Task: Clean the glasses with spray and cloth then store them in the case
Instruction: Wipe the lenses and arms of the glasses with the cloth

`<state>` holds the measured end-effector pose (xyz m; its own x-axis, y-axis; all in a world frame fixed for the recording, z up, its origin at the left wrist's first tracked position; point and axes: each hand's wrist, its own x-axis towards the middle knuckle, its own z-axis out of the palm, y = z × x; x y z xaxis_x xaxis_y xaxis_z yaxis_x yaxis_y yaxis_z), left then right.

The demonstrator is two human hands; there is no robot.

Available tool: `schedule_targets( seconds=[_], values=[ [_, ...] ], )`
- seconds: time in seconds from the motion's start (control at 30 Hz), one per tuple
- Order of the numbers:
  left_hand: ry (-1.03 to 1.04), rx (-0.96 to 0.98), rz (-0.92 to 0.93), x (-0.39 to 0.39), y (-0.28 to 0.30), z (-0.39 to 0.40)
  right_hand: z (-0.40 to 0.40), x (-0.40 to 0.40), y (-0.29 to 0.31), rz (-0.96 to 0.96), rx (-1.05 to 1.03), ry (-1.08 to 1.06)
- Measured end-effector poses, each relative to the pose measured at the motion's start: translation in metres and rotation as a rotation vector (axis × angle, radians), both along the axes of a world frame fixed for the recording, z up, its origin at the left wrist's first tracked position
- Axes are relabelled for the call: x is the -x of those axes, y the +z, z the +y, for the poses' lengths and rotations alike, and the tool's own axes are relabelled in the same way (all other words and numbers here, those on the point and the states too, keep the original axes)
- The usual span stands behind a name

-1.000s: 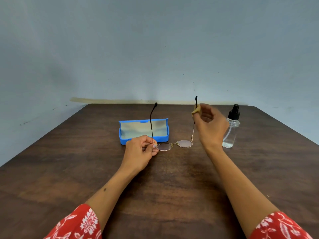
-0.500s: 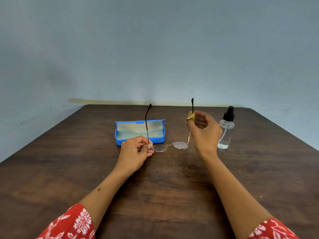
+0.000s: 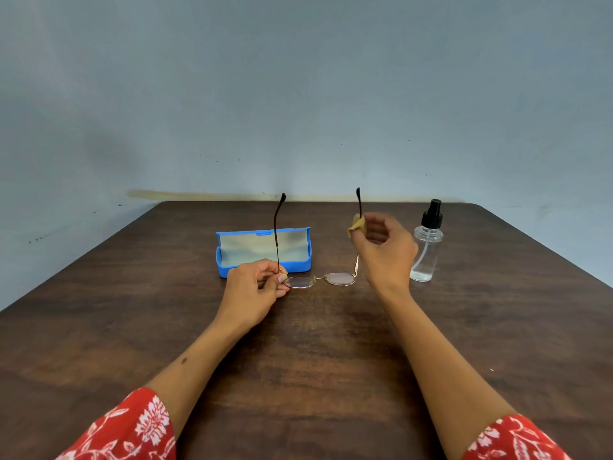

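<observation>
The glasses (image 3: 318, 279) lie lenses-down just in front of the open case (image 3: 263, 252), arms sticking up, the left hand (image 3: 255, 292) pinching the near corner and the right hand (image 3: 381, 250) pinching the cloth (image 3: 357, 224) round the far arm.

— Where are the glasses (image 3: 318, 279)?
— Between the hands, gold rims down, dark temples pointing up.
— The cloth (image 3: 357, 224)?
— Tan, pinched round the right temple.
— Spray bottle (image 3: 425, 250)?
— Upright, clear, just right of the right hand.
— The case (image 3: 263, 250)?
— Blue, open, just beyond the left hand.
</observation>
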<state>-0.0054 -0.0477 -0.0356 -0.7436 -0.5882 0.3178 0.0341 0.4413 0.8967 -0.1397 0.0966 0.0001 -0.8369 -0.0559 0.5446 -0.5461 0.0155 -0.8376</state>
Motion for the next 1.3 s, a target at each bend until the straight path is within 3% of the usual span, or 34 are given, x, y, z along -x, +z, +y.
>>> schedule_targets(
  seconds=[0.13,0.37,0.6,0.87,1.13,1.3],
  values=[
    [0.012,-0.003,-0.012,0.0,0.0,-0.001,0.003,0.002,-0.013,-0.045,-0.181,0.026],
    [0.007,0.02,-0.01,-0.002,0.001,0.0,0.003,0.002,0.012,-0.015,0.08,0.04],
    [0.022,0.025,-0.015,-0.002,0.003,0.001,0.01,0.003,-0.005,-0.128,-0.235,0.059],
    [0.011,0.026,-0.019,-0.002,0.003,0.001,-0.002,-0.001,0.036,0.011,0.015,0.05],
    [0.012,0.015,-0.027,-0.002,0.001,0.0,0.002,-0.004,0.009,-0.149,-0.146,0.02],
    [0.005,0.024,-0.028,-0.002,0.001,0.0,-0.003,-0.001,0.041,0.042,0.029,0.032]
  ],
)
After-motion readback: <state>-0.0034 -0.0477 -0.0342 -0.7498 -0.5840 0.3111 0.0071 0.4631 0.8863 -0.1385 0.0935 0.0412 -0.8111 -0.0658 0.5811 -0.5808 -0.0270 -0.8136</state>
